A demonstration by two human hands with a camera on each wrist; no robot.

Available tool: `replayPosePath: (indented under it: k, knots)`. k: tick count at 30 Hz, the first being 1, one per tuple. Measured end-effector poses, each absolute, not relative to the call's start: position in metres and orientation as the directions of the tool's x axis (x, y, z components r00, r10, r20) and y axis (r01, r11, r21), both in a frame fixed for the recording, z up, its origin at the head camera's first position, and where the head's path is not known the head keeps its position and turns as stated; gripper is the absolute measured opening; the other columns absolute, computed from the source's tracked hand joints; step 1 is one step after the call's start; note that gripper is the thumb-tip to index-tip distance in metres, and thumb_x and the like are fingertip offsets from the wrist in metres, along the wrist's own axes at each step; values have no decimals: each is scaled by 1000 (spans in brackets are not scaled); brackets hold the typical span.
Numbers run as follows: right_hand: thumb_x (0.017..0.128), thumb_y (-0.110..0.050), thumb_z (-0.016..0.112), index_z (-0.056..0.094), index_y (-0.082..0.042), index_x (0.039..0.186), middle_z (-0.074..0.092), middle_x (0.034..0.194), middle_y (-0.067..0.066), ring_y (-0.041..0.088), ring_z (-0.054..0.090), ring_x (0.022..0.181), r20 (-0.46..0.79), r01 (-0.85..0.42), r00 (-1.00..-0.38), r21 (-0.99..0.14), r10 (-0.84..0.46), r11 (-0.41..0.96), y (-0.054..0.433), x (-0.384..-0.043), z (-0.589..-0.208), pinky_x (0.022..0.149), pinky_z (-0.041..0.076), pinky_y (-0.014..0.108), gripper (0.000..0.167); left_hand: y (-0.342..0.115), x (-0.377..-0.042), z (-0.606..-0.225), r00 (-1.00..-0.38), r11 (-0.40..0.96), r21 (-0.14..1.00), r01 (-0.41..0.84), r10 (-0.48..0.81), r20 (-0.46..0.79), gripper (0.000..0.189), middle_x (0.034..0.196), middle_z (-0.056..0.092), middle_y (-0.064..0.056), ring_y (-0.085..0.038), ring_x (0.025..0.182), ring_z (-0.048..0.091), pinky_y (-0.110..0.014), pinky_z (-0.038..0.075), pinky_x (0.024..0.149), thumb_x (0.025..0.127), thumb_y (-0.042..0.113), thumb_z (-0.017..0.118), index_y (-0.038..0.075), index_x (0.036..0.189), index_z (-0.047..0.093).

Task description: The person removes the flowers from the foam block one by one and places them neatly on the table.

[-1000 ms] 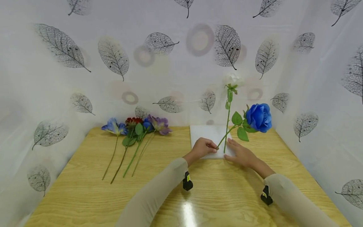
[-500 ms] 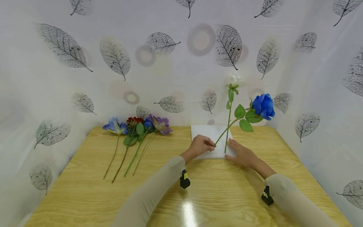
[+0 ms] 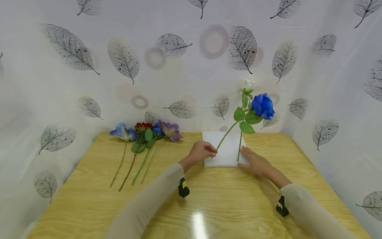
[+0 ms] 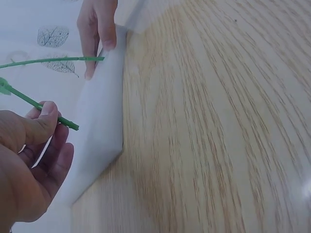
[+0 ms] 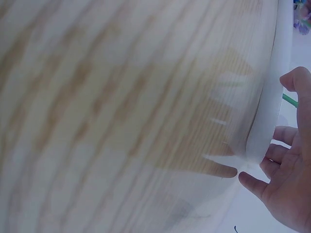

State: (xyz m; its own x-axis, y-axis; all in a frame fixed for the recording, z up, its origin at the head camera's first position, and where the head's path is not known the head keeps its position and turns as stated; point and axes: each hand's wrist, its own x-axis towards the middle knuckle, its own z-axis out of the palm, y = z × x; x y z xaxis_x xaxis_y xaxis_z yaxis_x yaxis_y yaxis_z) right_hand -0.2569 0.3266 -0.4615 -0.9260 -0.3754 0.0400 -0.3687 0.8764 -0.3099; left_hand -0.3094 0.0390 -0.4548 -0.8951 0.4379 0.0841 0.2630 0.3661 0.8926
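Observation:
My left hand (image 3: 201, 152) pinches the lower stem of a blue rose (image 3: 262, 106) between thumb and fingers, over the left part of a white foam block (image 3: 222, 162). In the left wrist view the cut end of the green stem (image 4: 68, 123) pokes out past the fingertips, above the foam. A white rose (image 3: 247, 84) stands upright in the foam's right part, partly behind the blue rose's leaves. With fingers spread, my right hand (image 3: 258, 164) rests at the foam's right edge, thumb in front, beside the white rose's stem (image 4: 82, 58).
On the left of the wooden table (image 3: 226, 205) lie several artificial flowers: a light blue one (image 3: 122, 132), a red one (image 3: 142, 127), a dark blue one (image 3: 157, 130) and a purple one (image 3: 170, 130). A leaf-printed white curtain (image 3: 185, 73) surrounds the table's back and sides.
My left hand has moved left over the foam with the blue rose. The bloom has risen, then swung left toward the white rose. My right hand has stayed at the foam's edge.

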Motion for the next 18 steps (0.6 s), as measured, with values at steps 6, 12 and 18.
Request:
replayPosePath:
  k: [6, 12, 18]
  knots:
    - [99, -46, 62, 38, 6, 153, 30, 163, 26, 49, 31, 148, 23, -345, -934, -314, -356, 884, 328, -259, -463, 116, 35, 64, 79, 15, -308, -451, -901, 385, 886, 259, 426, 78, 8, 97, 77, -8, -11, 78, 68, -34, 61, 75, 90, 9, 78, 7, 98, 79]
    - [98, -46, 62, 38, 6, 153, 31, 163, 26, 49, 34, 147, 34, -348, -934, -295, -354, 890, 330, -260, -465, 114, 37, 63, 80, -6, -305, -449, -910, 400, 873, 278, 402, 105, 9, 95, 77, -10, -12, 76, 67, -32, 61, 69, 89, 9, 79, 5, 98, 80]
    - [98, -44, 63, 39, 7, 153, 30, 162, 27, 50, 34, 146, 37, -355, -932, -300, -361, 886, 329, -259, -465, 115, 36, 64, 78, -24, -300, -446, -921, 404, 880, 248, 380, 84, 11, 94, 78, -11, -14, 73, 68, -29, 60, 68, 88, 8, 79, 3, 98, 79]
